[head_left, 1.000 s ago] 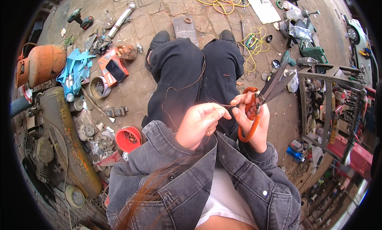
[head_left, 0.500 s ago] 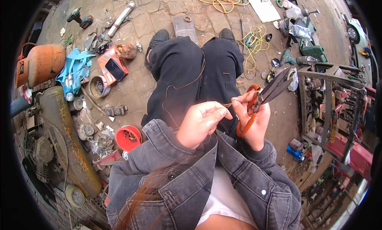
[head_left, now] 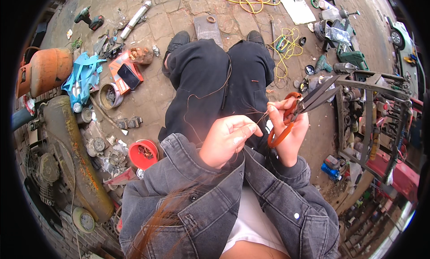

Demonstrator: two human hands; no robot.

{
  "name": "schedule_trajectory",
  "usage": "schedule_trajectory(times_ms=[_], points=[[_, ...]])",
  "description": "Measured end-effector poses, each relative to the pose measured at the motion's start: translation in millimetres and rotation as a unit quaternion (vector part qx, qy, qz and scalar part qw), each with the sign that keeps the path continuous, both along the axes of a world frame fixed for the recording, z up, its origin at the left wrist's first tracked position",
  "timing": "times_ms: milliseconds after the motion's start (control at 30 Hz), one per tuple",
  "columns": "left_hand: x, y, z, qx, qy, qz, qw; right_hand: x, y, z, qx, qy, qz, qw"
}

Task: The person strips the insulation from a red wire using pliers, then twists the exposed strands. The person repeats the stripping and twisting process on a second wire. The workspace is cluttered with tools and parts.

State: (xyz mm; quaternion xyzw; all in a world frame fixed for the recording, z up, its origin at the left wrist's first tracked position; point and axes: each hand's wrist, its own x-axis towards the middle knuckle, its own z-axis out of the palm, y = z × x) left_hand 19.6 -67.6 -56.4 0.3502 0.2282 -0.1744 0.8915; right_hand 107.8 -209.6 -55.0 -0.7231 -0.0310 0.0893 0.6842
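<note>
My left hand (head_left: 227,140) is closed in a pinch on a thin copper-coloured wire (head_left: 201,98), part of which loops over my dark trousers. Between the two hands the wire's end splits into fine loose strands (head_left: 255,111). Scissors (head_left: 319,94) with orange handles hang in my right hand (head_left: 290,134), their dark blades pointing up and away to the right. That hand's thumb and forefinger are pressed together close to the strands. A short copper-coloured piece (head_left: 255,81) lies on my right trouser leg.
A red bucket (head_left: 143,154) with copper-coloured scraps stands left of me. Beyond it are a phone (head_left: 129,77) on an orange box, an orange gas cylinder (head_left: 49,71) and a drill (head_left: 88,18). At right stands a metal frame rack (head_left: 369,111). Yellow cord (head_left: 286,48) lies ahead.
My right hand has moved slightly right, away from the left, taking the scissors along. The strands between the hands are now spread apart. My left hand has barely moved.
</note>
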Motion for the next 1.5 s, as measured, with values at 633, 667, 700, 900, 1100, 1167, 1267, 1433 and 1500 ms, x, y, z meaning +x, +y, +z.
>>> schedule_trajectory(times_ms=[633,667,700,900,1100,1167,1267,1433,1500], points=[[8,2,0,0.014,0.018,0.109,0.994,4,-9,15,0.037,0.123,0.058,0.99],[9,1,1,0.028,0.01,0.115,0.993,2,-7,15,0.031,0.132,0.072,0.988],[10,1,1,0.025,0.005,0.112,0.993,1,-6,15,0.025,0.142,0.084,0.986],[14,11,-5,-0.122,0.039,0.099,0.987,-4,-4,13,0.029,0.203,0.148,0.967],[14,13,-16,-0.161,0.03,0.048,0.985,-3,-5,12,0.04,0.225,0.189,0.955],[14,13,-17,-0.154,0.032,0.058,0.986,-2,-6,16,0.028,0.244,0.191,0.951],[13,15,-18,-0.129,0.025,0.095,0.987,-1,-8,23,-0.015,0.256,0.213,0.943],[12,31,-17,-0.065,-0.031,0.182,0.981,-1,-14,18,-0.033,0.229,0.209,0.95],[11,39,-13,-0.009,-0.027,0.235,0.972,0,-17,11,-0.074,0.19,0.199,0.959]])
